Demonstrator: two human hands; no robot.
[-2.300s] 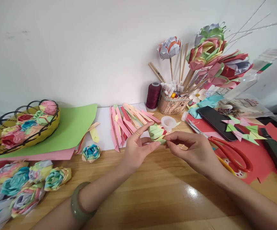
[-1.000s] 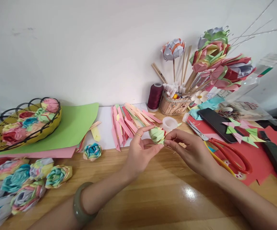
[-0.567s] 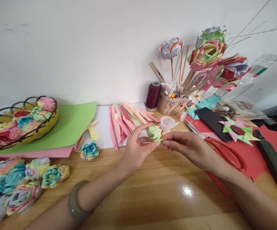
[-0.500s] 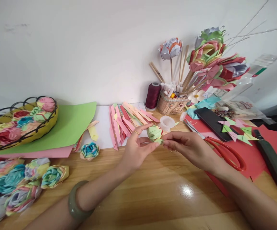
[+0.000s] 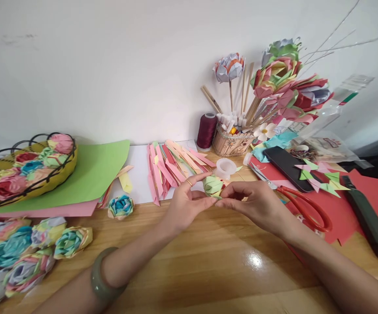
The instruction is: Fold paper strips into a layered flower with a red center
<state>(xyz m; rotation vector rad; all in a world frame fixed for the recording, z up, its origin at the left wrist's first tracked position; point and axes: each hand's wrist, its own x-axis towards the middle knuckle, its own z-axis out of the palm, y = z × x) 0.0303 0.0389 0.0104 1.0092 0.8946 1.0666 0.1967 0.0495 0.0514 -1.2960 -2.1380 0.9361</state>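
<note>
A small paper flower (image 5: 212,186), pale green with some yellow and red, is held up between both hands above the wooden table. My left hand (image 5: 189,203) is closed round its left side, thumb below and fingers above. The fingers of my right hand (image 5: 249,200) pinch its lower right edge. Just behind the flower stands a small translucent cup (image 5: 226,167). Folded paper strips (image 5: 167,172), pink, red and peach, lie in a pile on white paper behind my left hand. A thin strand shows near the cup.
Red-handled scissors (image 5: 306,209), a black phone (image 5: 287,168) and a dark cutter (image 5: 368,218) lie at right on red paper. Behind are a thread spool (image 5: 206,131) and a holder (image 5: 231,144) of paper flowers. Left are a yellow basket (image 5: 56,170) and several finished flowers (image 5: 73,242).
My right hand's fingertips have moved slightly left, closer to my left thumb, along the flower's lower edge. The flower stays in both hands, and the view has shifted a little.
</note>
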